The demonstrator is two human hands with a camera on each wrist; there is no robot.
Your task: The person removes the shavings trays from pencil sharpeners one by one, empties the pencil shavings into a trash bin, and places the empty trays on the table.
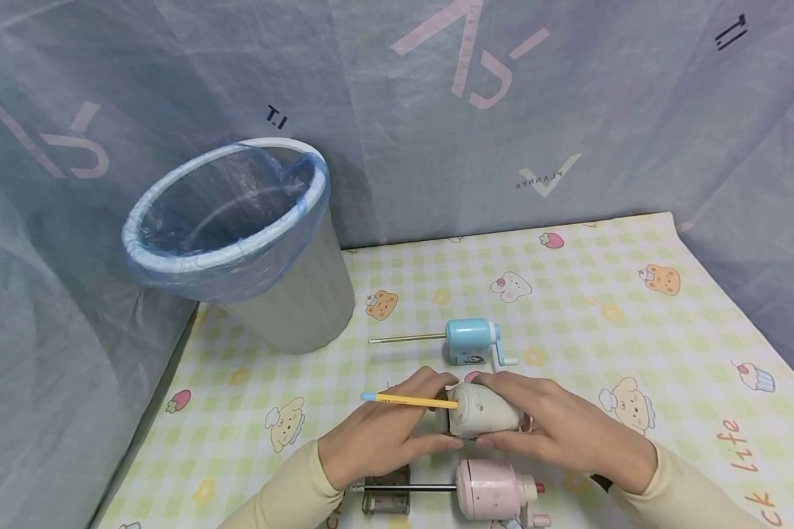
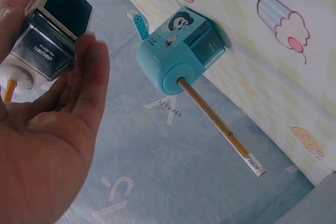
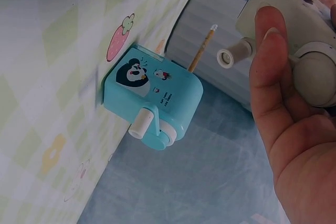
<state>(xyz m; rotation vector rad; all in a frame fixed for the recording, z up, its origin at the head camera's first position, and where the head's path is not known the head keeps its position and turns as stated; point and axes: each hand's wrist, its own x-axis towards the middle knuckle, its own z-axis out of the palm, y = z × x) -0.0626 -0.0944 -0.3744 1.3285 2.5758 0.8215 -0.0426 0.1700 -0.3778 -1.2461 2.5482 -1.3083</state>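
Note:
A cream-white crank pencil sharpener [image 1: 492,413] is held between both hands, with a yellow pencil [image 1: 403,400] sticking out of its front. My left hand [image 1: 385,427] grips the front end, fingers on the far side and thumb on the near side. In the left wrist view its fingertips touch the dark see-through shavings drawer [image 2: 44,51]. Around the rear end curls my right hand [image 1: 562,425]; in the right wrist view the crank knob [image 3: 235,54] sticks out beside its fingers. The sharpener's underside is hidden in the head view.
Beyond the hands stands a blue sharpener [image 1: 468,338] with a pencil in it. Nearer lies a pink sharpener [image 1: 490,488] holding a dark pencil [image 1: 430,488], above a smoky drawer [image 1: 387,502]. A lined grey bin [image 1: 298,308] stands back left on the checked tablecloth [image 1: 569,294].

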